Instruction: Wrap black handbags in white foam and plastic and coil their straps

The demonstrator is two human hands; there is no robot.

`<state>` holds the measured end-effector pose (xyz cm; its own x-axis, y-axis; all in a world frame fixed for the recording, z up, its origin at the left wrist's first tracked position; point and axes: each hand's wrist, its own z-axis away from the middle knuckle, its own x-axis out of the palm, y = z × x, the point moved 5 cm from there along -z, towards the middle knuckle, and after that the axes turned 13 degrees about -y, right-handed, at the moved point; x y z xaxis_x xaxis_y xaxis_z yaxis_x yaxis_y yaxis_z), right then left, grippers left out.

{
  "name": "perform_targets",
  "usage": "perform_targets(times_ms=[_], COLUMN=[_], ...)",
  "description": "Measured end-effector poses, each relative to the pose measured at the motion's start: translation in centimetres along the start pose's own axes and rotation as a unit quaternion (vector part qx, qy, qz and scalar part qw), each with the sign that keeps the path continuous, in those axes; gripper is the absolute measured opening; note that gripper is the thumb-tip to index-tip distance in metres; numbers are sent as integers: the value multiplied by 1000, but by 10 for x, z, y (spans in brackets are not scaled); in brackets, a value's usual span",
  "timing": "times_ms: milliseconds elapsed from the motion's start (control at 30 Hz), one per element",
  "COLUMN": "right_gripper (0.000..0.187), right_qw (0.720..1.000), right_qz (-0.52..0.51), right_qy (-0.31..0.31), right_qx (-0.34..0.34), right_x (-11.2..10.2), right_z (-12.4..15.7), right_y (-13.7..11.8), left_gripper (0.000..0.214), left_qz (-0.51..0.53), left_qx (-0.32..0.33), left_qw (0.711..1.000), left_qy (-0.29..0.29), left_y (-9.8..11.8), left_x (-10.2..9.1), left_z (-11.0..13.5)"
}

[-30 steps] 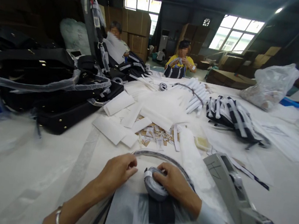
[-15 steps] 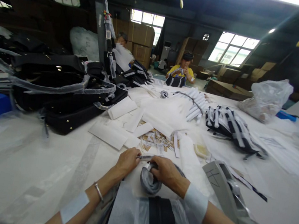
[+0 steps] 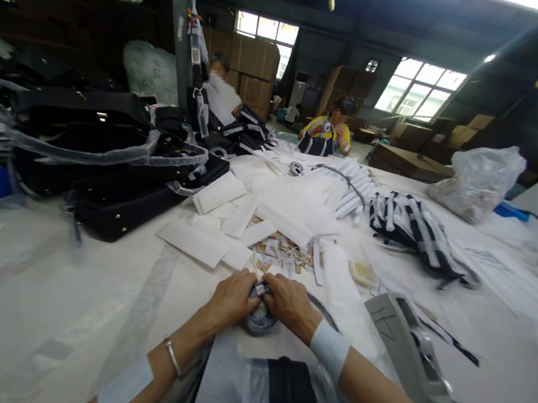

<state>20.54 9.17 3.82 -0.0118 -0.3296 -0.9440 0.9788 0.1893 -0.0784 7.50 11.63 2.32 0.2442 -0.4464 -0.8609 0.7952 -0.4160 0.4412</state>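
As the left hand [image 3: 231, 302] and right hand [image 3: 290, 302] curl close together, their fingers press down on a small gray roll of strap [image 3: 260, 322], which sits on the white table [image 3: 512, 399] just in front of the person. Most of the strap looks wound up, but a thin loose tail [image 3: 321, 308] is left and curves off to the right. The hands cover the roll, so I cannot tell which way its middle points.

Coiled grey strap [image 3: 260, 320], a small pale band at its top, held between left hand [image 3: 232, 302] and right hand [image 3: 290, 304]; dark free end arcs rightward.
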Motion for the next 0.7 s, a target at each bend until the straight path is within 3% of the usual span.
perform_targets(times_ms=[100, 267, 500, 600, 700], right_gripper=[25, 19, 21, 22, 21], right_qw=[1000, 994, 996, 995, 993], right_qz=[18, 12, -37, -80, -118], right_qy=[20, 40, 40, 24, 19], right_qx=[-16, -106, -64, -53, -6], right_x=[-8, -9, 9, 0, -21], right_z=[0, -5, -3, -8, -17], right_y=[-4, -10, -7, 7, 45], left_gripper=[23, 22, 21, 18, 17], left_qz=[-23, -49, -72, -79, -82], left_qx=[-12, -17, -7, -6, -9], left_qw=[1000, 998, 997, 997, 996], left_qy=[11, 22, 5, 11, 18], left_y=[7, 11, 12, 12, 12], left_x=[6, 8, 4, 7, 10], left_z=[0, 2, 3, 2, 1])
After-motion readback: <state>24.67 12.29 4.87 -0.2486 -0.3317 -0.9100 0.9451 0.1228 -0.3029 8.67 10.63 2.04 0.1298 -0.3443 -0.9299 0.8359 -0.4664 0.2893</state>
